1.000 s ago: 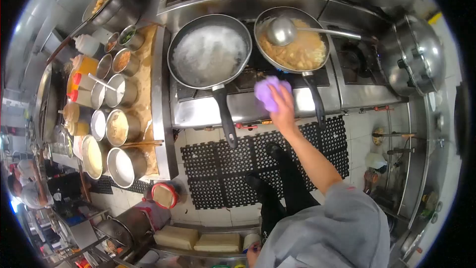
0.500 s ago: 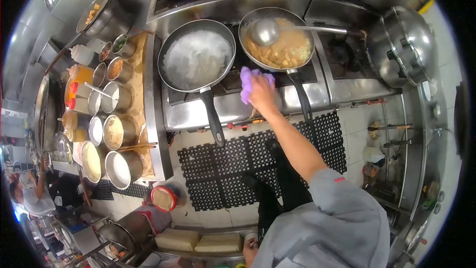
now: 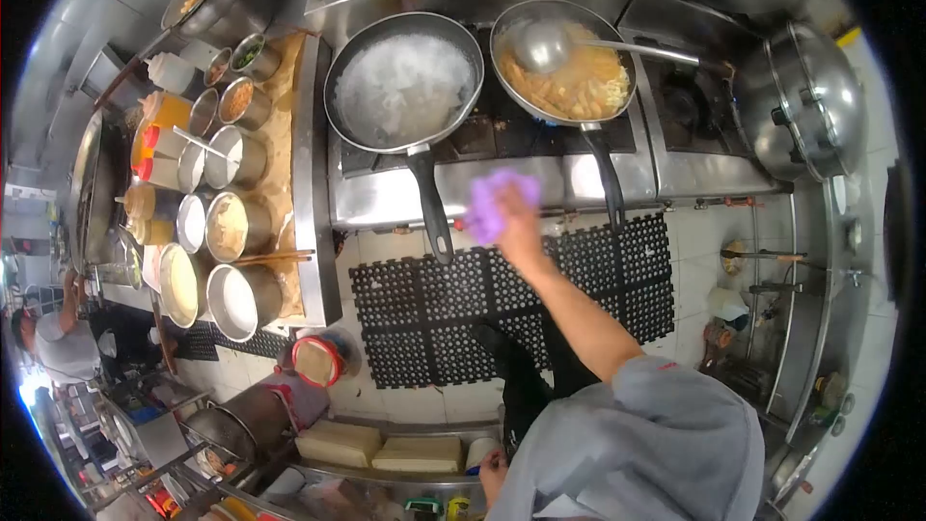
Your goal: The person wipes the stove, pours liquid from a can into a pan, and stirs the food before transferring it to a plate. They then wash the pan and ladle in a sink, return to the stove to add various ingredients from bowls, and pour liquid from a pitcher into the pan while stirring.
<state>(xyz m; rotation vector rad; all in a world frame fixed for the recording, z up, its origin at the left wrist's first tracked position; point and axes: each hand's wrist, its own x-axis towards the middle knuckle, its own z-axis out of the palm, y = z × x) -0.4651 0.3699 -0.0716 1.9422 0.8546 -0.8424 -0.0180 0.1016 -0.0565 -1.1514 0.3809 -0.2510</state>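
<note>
My right hand (image 3: pixel 518 209) is closed on a bunched purple cloth (image 3: pixel 490 205), slightly blurred, over the front edge of the steel stove (image 3: pixel 571 178). To its upper left sits a black-handled frying pan (image 3: pixel 405 87) of steaming, whitish liquid. Another pan (image 3: pixel 569 72), upper right, holds yellowish food pieces in steaming broth, with a steel ladle (image 3: pixel 542 45) resting in it. My left hand (image 3: pixel 493 473) is low by my body, fingers curled, against a white cup-like container (image 3: pixel 482 452); whether it grips anything is hard to see.
At left, a counter (image 3: pixel 307 193) carries steel pots, squeeze bottles and chopsticks (image 3: pixel 275 258). A large lidded steel pot (image 3: pixel 805 101) stands at right. Black perforated matting (image 3: pixel 434 318) covers the floor; a red-rimmed bucket (image 3: pixel 316 361) stands beside it. A co-worker (image 3: pixel 63 338) is at far left.
My right hand has drawn the purple cloth back from between the pans toward the stove's front edge. The camera view has shifted, so the pans appear higher and further right.
</note>
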